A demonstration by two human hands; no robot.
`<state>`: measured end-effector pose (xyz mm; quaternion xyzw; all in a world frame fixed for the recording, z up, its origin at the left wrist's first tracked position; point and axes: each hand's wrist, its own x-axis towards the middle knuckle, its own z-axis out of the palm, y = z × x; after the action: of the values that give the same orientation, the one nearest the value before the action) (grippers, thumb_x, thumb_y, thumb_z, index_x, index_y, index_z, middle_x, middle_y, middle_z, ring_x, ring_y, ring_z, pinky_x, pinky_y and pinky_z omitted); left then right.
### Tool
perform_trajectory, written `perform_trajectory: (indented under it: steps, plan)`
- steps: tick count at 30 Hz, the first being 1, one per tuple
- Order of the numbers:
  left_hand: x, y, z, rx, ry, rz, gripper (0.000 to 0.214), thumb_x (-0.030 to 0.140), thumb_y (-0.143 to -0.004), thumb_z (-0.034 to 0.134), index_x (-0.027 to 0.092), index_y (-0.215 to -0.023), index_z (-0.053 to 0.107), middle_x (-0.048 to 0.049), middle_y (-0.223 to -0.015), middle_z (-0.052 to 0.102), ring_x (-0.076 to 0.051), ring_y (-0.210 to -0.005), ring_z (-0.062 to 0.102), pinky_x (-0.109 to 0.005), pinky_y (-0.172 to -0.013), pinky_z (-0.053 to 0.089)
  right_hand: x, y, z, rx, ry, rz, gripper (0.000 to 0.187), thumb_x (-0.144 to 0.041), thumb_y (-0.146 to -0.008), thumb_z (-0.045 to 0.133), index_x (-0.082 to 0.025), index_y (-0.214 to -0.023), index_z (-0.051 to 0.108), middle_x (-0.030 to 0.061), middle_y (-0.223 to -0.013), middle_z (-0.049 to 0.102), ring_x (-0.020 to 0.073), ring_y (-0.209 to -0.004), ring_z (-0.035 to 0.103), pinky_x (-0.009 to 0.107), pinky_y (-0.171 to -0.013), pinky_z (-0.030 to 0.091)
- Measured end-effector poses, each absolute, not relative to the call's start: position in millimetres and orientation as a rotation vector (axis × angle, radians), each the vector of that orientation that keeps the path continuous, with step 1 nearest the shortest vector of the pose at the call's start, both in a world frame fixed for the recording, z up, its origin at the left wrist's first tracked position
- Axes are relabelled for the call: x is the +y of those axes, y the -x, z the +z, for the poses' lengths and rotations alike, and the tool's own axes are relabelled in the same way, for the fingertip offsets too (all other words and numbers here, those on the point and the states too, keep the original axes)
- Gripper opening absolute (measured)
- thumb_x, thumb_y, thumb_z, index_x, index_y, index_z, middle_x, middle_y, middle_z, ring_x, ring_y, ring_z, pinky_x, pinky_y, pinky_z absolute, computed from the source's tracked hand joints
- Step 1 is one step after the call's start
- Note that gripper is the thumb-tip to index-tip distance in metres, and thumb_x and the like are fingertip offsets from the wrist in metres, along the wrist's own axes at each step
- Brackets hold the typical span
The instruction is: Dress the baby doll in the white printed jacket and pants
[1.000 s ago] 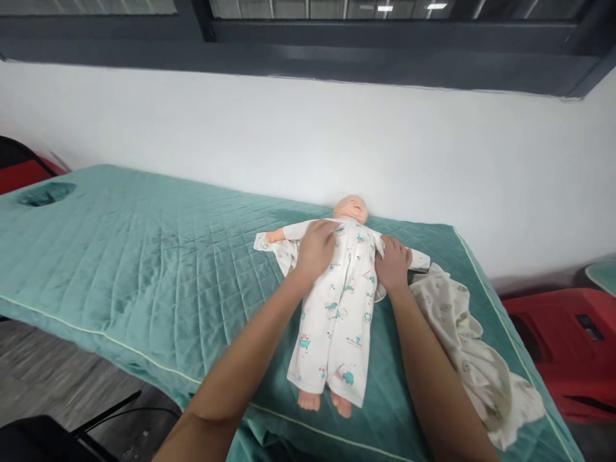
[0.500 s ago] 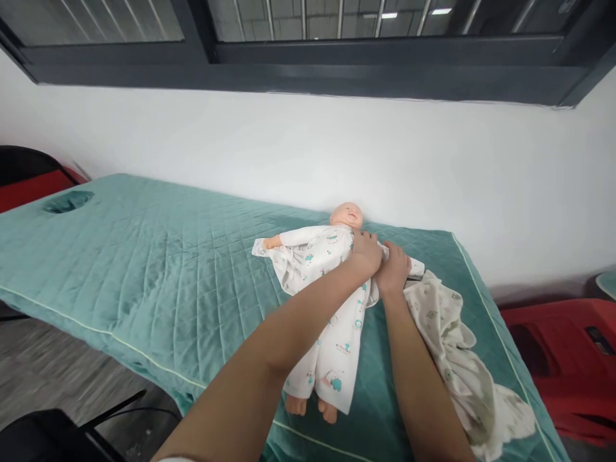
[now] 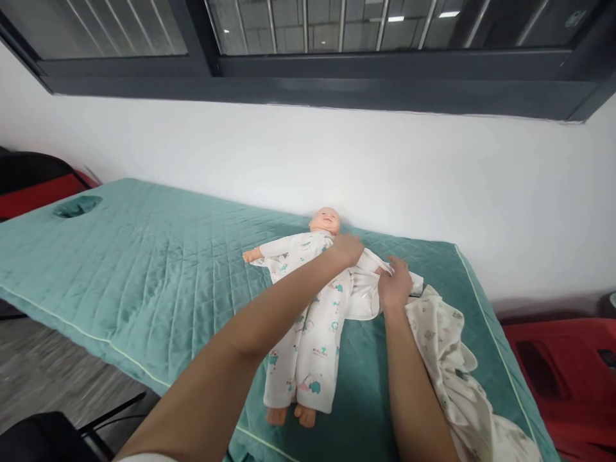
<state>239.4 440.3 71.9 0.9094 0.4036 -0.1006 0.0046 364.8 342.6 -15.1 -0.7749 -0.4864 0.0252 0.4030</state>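
Note:
A baby doll lies on its back, head toward the wall, in a white printed outfit. Its bare feet poke out of the trouser legs, and the arm on the left is stretched out with its hand showing. My left hand is closed at the doll's shoulder on the right, its fingertips partly hidden. Against the white sleeve on that same side, my right hand pinches the cloth. A bit of skin-coloured doll arm shows beside my right fingers. The shirt front hangs loose between both hands.
A green quilted bed with a face hole runs along the white wall under a barred window. A crumpled pale printed cloth lies beside my right forearm. Red plastic stools stand at the right, a red-and-black chair at far left.
The doll has shifted left on the bed, and my left hand went with it. My hands are farther apart, with the sleeve and shirt side stretched out between them.

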Motion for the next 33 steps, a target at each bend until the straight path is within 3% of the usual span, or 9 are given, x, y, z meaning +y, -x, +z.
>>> perform_trajectory:
  steps: [8, 17, 26, 33]
  plan:
    - [441, -274, 51, 1.030, -2.848, -0.415, 0.035, 0.018, -0.081, 0.064, 0.011, -0.115, 0.069, -0.0178, -0.114, 0.072, -0.031, -0.107, 0.065, -0.041, -0.091, 0.048, 354, -374, -35, -1.143, 1.857, 0.109, 0.043, -0.025, -0.074, 0.048, -0.017, -0.114, 0.062, 0.0136, -0.116, 0.067, 0.0276, -0.101, 0.065, 0.041, -0.091, 0.046]
    - [452, -250, 62, 0.946, -2.925, -0.360, 0.042, 0.014, -0.077, 0.066, 0.012, -0.119, 0.066, -0.0194, -0.112, 0.071, -0.032, -0.103, 0.066, -0.040, -0.088, 0.047, 346, -373, -25, -1.092, 1.851, 0.166, 0.045, -0.016, -0.068, 0.041, -0.017, -0.106, 0.065, 0.0108, -0.112, 0.063, 0.0224, -0.088, 0.062, 0.037, -0.088, 0.047]
    - [459, -219, 83, 0.935, -3.060, -0.378, 0.037, 0.013, -0.078, 0.059, 0.016, -0.115, 0.062, -0.0133, -0.102, 0.072, -0.029, -0.085, 0.067, -0.036, -0.072, 0.046, 347, -381, -21, -0.990, 1.837, 0.178, 0.045, -0.018, -0.061, 0.044, -0.016, -0.100, 0.068, 0.0116, -0.110, 0.063, 0.0210, -0.079, 0.059, 0.040, -0.087, 0.047]
    - [451, -217, 75, 0.898, -2.976, -0.261, 0.032, 0.019, -0.081, 0.058, 0.017, -0.113, 0.062, -0.0132, -0.103, 0.071, -0.027, -0.088, 0.066, -0.036, -0.077, 0.046, 354, -394, -33, -0.634, 1.567, 0.529, 0.040, -0.024, -0.056, 0.060, -0.019, -0.095, 0.066, 0.0035, -0.079, 0.068, 0.0212, -0.072, 0.063, 0.033, -0.067, 0.051]
